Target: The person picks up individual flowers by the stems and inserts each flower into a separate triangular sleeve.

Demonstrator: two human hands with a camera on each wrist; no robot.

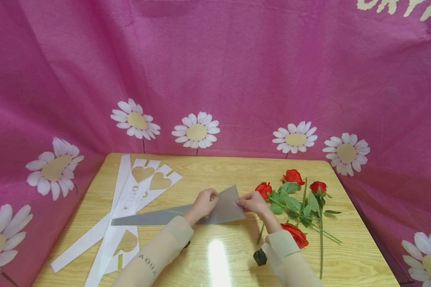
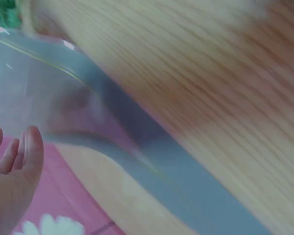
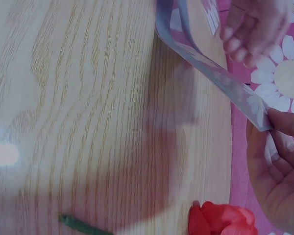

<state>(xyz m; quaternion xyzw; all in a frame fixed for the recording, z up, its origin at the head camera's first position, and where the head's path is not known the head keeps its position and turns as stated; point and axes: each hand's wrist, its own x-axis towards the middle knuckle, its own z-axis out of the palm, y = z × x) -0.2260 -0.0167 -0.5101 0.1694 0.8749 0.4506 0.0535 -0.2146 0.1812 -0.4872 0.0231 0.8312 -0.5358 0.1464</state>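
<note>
Grey sleeve [image 1: 225, 207] runs crosswise, tip leftward

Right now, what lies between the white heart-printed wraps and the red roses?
The head view shows a grey wrap there, its narrow end over the white wraps, with the left hand and right hand near its wider end.

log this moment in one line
right hand: pinches gray sleeve; left hand: near gray sleeve; red roses: table right; white sleeves: table left
</note>
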